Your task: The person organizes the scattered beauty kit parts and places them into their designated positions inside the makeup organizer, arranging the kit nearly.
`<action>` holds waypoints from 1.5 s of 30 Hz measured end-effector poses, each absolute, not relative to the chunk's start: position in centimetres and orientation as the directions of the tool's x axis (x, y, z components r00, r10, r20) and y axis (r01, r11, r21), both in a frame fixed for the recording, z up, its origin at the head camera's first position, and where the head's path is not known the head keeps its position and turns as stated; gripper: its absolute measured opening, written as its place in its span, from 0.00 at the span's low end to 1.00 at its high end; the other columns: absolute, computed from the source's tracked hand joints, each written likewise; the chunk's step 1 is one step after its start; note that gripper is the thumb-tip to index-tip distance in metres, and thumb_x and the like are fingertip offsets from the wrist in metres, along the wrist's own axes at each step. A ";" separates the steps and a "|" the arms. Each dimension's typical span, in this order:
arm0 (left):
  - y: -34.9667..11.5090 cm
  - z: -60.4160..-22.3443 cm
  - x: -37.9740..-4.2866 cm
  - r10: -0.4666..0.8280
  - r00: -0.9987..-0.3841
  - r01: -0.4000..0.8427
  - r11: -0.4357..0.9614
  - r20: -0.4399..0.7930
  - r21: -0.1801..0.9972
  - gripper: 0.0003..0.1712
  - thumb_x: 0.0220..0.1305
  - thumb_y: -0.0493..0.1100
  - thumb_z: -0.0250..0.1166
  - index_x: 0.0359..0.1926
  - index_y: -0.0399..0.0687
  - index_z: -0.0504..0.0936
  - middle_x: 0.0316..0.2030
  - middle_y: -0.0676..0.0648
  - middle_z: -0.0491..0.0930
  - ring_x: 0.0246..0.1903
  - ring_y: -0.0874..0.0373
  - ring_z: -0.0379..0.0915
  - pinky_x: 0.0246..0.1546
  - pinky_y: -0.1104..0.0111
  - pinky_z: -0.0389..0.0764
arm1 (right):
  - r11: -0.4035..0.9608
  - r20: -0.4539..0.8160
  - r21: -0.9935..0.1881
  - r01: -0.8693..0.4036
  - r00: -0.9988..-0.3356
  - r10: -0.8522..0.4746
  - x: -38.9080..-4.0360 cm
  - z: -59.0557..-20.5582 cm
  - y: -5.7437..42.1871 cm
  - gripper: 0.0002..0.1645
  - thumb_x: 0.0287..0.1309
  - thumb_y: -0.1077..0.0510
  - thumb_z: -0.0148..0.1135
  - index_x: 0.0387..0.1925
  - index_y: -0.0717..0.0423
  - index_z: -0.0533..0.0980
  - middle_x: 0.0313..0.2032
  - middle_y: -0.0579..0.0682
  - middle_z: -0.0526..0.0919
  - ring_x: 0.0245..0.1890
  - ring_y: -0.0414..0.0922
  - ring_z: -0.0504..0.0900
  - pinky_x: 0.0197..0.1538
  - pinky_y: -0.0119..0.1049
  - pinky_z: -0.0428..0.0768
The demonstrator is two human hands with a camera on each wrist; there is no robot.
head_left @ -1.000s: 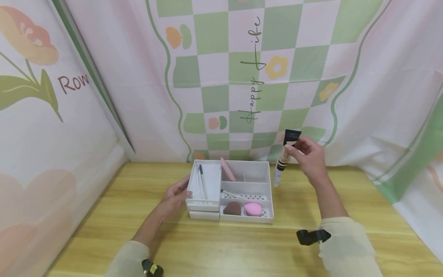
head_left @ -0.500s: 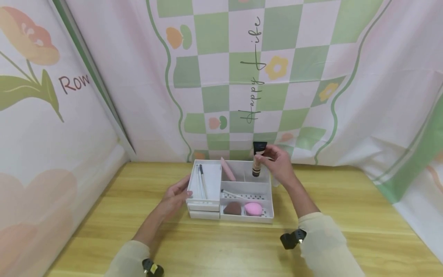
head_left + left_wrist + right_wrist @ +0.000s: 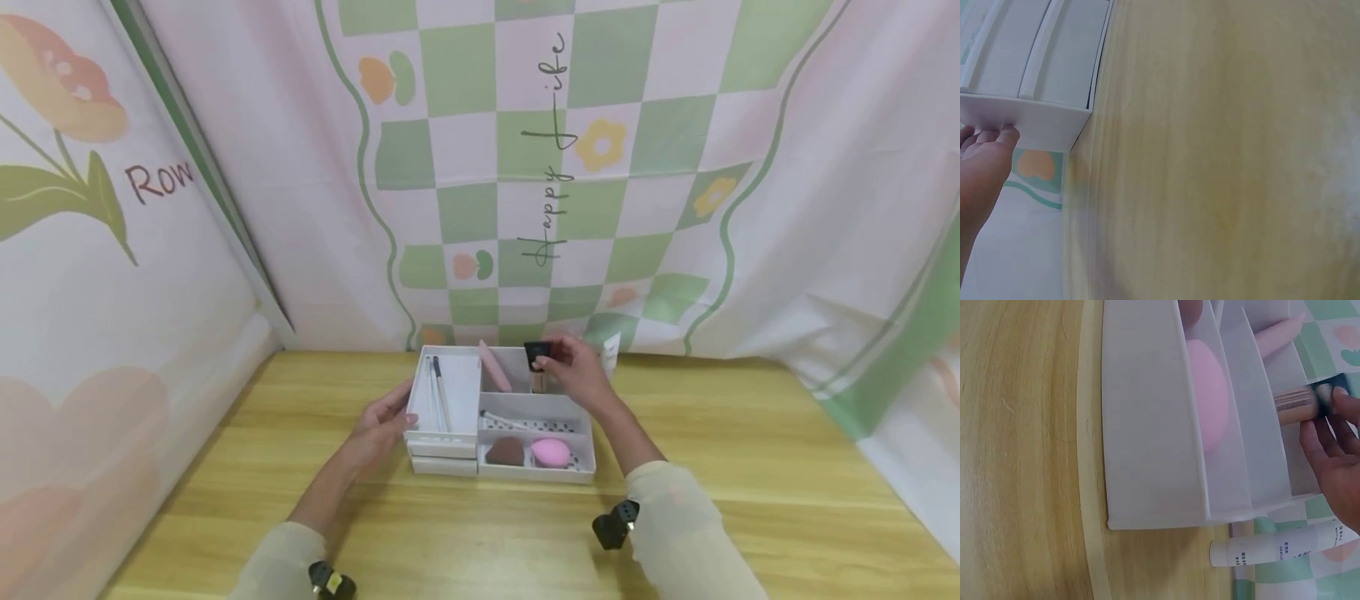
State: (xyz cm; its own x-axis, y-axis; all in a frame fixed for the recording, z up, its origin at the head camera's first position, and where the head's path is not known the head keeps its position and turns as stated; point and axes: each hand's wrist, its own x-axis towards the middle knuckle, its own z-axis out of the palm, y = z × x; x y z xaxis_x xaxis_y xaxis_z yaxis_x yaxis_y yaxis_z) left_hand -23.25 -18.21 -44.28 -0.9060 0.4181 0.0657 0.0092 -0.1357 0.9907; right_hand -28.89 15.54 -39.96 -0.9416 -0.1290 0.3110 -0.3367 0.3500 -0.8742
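My right hand (image 3: 581,371) pinches a squeeze tube (image 3: 1297,405) by its flat black end. The tube's beige body points down into the back right compartment of a white makeup organizer (image 3: 536,476); its lower end is hidden by the compartment wall. Against the organizer's left side wall rests my left hand (image 3: 375,429), its fingertips (image 3: 1007,132) touching the outside. A pink pen-shaped tube (image 3: 494,367) leans in the compartment just left of the squeeze tube.
Two thin brushes (image 3: 438,392) lie in the organizer's left tray, above its drawers. Another brush (image 3: 502,421) lies in the middle compartment. A brown sponge (image 3: 505,452) and a pink sponge (image 3: 551,452) sit in front. A white tube (image 3: 1279,544) stands right of the organizer.
My right hand has carried the squeeze tube left and down, from right of the organizer into its back right compartment. My left hand has stayed at the organizer's side.
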 end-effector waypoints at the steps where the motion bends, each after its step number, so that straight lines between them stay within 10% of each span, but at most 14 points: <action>1: -18.2 -44.3 -23.3 0.418 -0.906 0.011 -0.140 0.069 0.990 0.42 0.72 0.32 0.52 0.80 0.35 0.43 0.82 0.38 0.37 0.82 0.42 0.33 0.70 0.79 0.63 | 0.349 0.309 -0.875 -0.335 -0.942 -0.130 -28.9 -40.0 15.5 0.17 0.63 0.71 0.61 0.53 0.76 0.75 0.50 0.74 0.82 0.50 0.57 0.83 0.47 0.15 0.79; 21: -18.1 -44.2 -23.2 0.412 -0.909 0.005 -0.136 0.061 0.991 0.41 0.72 0.31 0.52 0.80 0.36 0.44 0.82 0.39 0.37 0.82 0.42 0.33 0.71 0.78 0.62 | 0.386 0.230 -0.877 -0.287 -0.955 -0.187 -28.1 -39.7 16.3 0.16 0.67 0.69 0.58 0.54 0.73 0.74 0.53 0.72 0.81 0.55 0.62 0.82 0.57 0.31 0.86; 45: -18.1 -44.0 -23.1 0.407 -0.912 0.004 -0.124 0.055 0.992 0.42 0.71 0.30 0.51 0.80 0.34 0.43 0.82 0.37 0.37 0.82 0.41 0.33 0.70 0.78 0.63 | 0.367 0.221 -0.890 -0.271 -0.960 -0.173 -27.9 -39.4 17.1 0.19 0.65 0.67 0.61 0.56 0.72 0.75 0.53 0.71 0.82 0.53 0.59 0.84 0.48 0.18 0.81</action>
State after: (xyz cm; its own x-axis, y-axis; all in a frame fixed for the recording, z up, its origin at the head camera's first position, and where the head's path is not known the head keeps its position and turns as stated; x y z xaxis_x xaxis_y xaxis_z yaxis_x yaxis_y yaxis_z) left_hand -23.09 -18.13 -44.05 -0.9117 0.4072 0.0547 0.0044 -0.1235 0.9923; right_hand -27.89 17.13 -39.38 -0.9598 -0.1734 0.2206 -0.2709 0.3674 -0.8897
